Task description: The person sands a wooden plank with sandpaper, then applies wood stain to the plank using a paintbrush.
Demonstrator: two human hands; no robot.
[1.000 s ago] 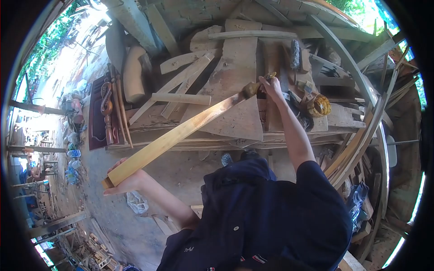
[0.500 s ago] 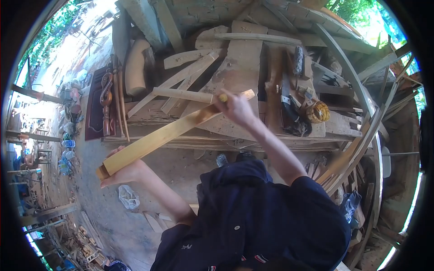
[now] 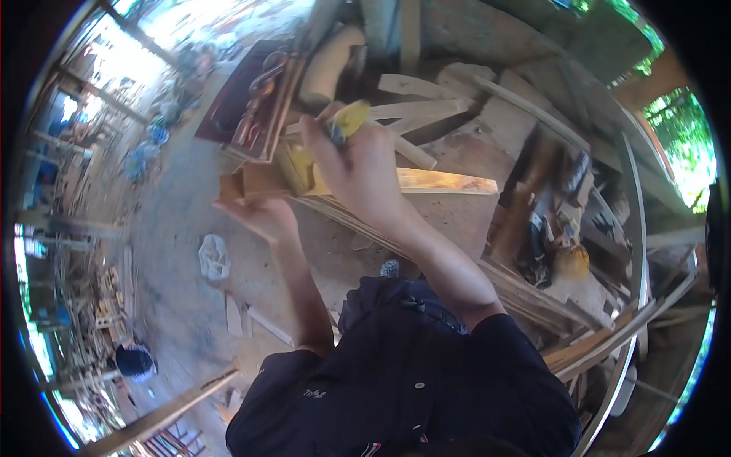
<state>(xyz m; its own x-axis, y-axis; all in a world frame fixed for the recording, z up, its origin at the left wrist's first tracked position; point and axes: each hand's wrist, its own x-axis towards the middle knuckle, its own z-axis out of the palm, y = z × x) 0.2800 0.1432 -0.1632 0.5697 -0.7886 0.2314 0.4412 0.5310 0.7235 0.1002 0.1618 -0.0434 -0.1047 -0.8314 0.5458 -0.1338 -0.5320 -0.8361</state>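
Observation:
A squared length of pale wood [image 3: 449,181] lies slantwise in front of me, its near end angled to the left. My left hand [image 3: 266,217] grips that left end from beneath, palm up. Above the wood, my right hand [image 3: 369,167] is closed around a yellow tool [image 3: 352,118] with a greyish part; motion blur hides its exact kind. A yellow strip-like part [image 3: 297,164] shows below my right hand, near the left end of the wood. My right forearm crosses in front of the wood's middle.
A workbench [image 3: 457,225] carries loose boards [image 3: 419,85], a curved wooden block [image 3: 331,65] and a dark carved panel [image 3: 236,107]. At its right are a dark-handled tool [image 3: 539,247] and a yellowish round item [image 3: 571,263]. A plastic bag [image 3: 215,257] lies on the floor.
My view has turned toward the left. My right hand has moved with the yellow tool from the wood's far right end toward its left end. My left hand still holds the left end.

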